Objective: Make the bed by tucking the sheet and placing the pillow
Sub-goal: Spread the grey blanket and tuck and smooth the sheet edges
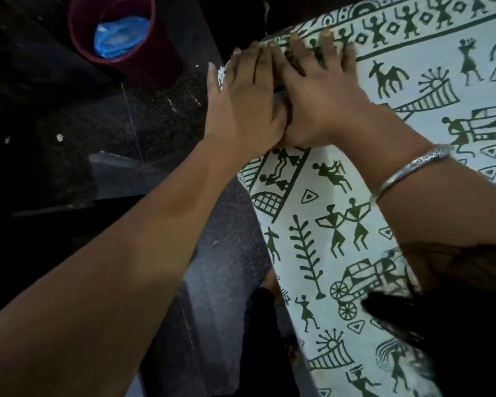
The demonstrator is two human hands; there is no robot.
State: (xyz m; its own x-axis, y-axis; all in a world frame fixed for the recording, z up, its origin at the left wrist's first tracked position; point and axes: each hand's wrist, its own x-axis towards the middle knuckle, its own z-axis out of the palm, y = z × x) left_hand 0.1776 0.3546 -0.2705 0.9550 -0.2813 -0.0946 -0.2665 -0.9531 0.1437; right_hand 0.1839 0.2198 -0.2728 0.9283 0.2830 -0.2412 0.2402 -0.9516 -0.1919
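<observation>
White printed sheet (304,233) lies spread; left hand (241,104) and right hand (324,101) press its corner flat-fingered, gripping nothing; tuck looks unfinished, pillow unseen.

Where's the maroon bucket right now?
Head view, top left: the maroon bucket stands on the dark floor, left of the left hand pressing the sheet corner.

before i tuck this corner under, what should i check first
1. Both hands on the corner: left hand and right hand press flat on the sheet: ok.
2. Grip on the sheet's edge: fingers are straight, none curled round fabric: not ok.
3. Sheet hangs down the near side: ok.
4. Room beside the corner: bucket stands apart on the floor: ok.
5. Is the pillow at hand: not in view: cannot tell.
</observation>
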